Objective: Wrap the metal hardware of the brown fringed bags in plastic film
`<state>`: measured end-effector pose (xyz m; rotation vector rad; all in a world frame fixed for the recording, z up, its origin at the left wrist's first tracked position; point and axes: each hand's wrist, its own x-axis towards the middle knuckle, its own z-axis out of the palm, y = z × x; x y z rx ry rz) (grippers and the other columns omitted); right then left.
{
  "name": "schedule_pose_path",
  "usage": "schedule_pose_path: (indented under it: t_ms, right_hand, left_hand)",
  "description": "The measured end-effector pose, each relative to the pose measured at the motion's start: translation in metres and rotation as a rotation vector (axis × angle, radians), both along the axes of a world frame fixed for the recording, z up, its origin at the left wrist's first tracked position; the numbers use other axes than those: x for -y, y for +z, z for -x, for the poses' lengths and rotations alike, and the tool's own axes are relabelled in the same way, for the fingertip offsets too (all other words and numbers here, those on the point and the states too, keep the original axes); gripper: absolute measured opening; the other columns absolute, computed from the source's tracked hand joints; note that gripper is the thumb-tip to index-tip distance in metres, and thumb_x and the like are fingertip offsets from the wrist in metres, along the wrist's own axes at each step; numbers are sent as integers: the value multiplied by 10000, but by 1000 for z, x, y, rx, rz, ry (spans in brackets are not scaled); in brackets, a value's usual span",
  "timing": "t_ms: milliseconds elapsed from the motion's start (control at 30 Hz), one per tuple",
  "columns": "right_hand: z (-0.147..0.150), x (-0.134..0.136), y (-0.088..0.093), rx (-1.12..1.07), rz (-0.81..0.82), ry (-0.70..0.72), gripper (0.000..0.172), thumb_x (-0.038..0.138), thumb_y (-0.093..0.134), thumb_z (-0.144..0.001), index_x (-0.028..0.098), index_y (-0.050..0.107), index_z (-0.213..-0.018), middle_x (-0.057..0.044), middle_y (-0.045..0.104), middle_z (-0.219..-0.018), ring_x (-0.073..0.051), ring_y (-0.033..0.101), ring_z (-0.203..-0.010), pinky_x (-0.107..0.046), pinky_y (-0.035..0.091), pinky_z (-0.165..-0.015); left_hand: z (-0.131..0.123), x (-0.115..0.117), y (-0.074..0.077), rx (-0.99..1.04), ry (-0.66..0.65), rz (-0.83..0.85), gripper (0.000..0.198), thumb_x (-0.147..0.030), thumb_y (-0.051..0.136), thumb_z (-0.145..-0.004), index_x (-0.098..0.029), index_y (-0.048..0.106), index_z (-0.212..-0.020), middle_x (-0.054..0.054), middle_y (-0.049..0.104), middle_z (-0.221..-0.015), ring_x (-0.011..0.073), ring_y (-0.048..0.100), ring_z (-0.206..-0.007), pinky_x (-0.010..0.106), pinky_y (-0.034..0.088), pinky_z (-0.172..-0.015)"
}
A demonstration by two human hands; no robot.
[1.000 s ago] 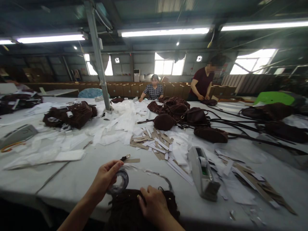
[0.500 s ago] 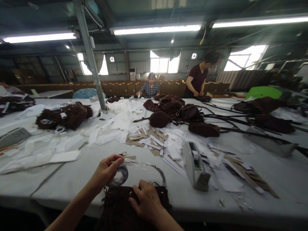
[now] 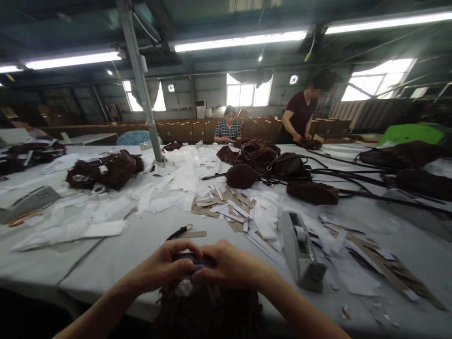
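Note:
My left hand (image 3: 165, 266) and my right hand (image 3: 226, 263) meet over the top of a dark brown fringed bag (image 3: 212, 313) at the table's near edge. Between them is a dark grey, band-like piece (image 3: 194, 260), perhaps a wrapped strap; fingers of both hands curl round it. Crumpled whitish wrapping (image 3: 184, 288) shows just below, at the bag's mouth. Past my left hand lies a brown strap end with a metal buckle (image 3: 181, 230), beside a beige card strip (image 3: 195, 234). My hands hide most of the bag's upper edge.
A grey tape dispenser (image 3: 303, 256) stands to the right, near card strips (image 3: 381, 268). More strips (image 3: 229, 207) and white paper (image 3: 176, 183) lie mid-table. Brown bags (image 3: 242, 175) are heaped beyond. A metal post (image 3: 141, 84) rises behind; two co-workers (image 3: 228, 129) are across the table.
My left hand has come down and right, and my right hand has lifted off the bag's front; both now meet at the grey piece. The view has turned slightly left.

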<state>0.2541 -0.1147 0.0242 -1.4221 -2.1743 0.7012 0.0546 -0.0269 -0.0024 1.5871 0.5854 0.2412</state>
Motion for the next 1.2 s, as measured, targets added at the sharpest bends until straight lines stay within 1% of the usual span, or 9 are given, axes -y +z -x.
schedule_pose_path:
  t_ms: [133,233,433,567,700,867,1033,1133,1200]
  right_hand:
    - [6,-2,-4,-43,-42,-104,248,407,623,-842,168,669,-796,44,569,-576,-86,481,-544,-205,266,-498]
    - [10,-2,-6,-26,-88,-206,306,445,612,-833,175,617,-689,34,556,-540,-83,437,-504,-229,225,-492]
    - [9,-7,-10,13,-50,-321,378,508,610,-811,186,562,-619,30,530,-494,-83,389,-467,-241,190,-480]
    - [3,-10,-15,31,1,-333,393,510,601,-818,181,558,-608,42,488,-473,-77,365,-460,-234,186,-470]
    - [1,-9,-19,9,45,-313,410,523,577,-836,180,535,-615,63,411,-468,-67,330,-452,-226,176,-456]
    - [5,-6,-24,-23,65,-304,422,520,568,-844,182,485,-606,69,393,-476,-64,325,-455,-224,176,-461]
    - [15,-2,-36,-79,57,-349,429,551,519,-862,187,502,-634,68,392,-489,-78,347,-465,-237,196,-479]
    - [22,0,-44,-197,62,-346,420,564,409,-917,201,604,-835,55,475,-556,-101,424,-517,-233,272,-525]
    - [25,1,-42,-279,52,-300,385,518,372,-947,224,610,-1020,31,580,-683,-121,506,-615,-234,335,-599]
  left_hand:
    - [10,-9,-3,19,35,42,486,-510,723,-720,-170,631,-1055,-52,485,-510,46,348,-366,142,231,-354]
    - [15,-14,-7,98,96,3,611,-606,742,-644,-162,633,-1050,-20,540,-586,44,356,-435,144,230,-407]
    - [25,-20,-32,254,246,55,777,-778,661,-569,-146,592,-1017,-9,537,-595,36,290,-431,156,178,-404]
    - [36,-24,-51,323,301,119,820,-774,699,-518,-146,573,-1029,-7,539,-592,25,264,-429,146,168,-398]
    - [46,-21,-59,380,333,211,837,-727,776,-439,-172,561,-1026,2,578,-589,19,278,-422,132,202,-395]
    - [58,-19,-55,542,426,282,674,-553,837,-556,-235,535,-1069,-83,478,-498,1,213,-383,98,196,-367]
    - [56,-22,-39,660,563,361,577,-424,847,-612,-254,539,-1070,-124,409,-470,-5,151,-368,90,193,-342]
    - [37,-24,-25,693,782,491,498,-376,827,-649,-231,543,-1032,-140,349,-428,5,185,-339,90,182,-345]
    - [22,-24,-15,703,864,558,446,-365,813,-665,-213,545,-987,-140,338,-419,7,198,-321,89,165,-334]
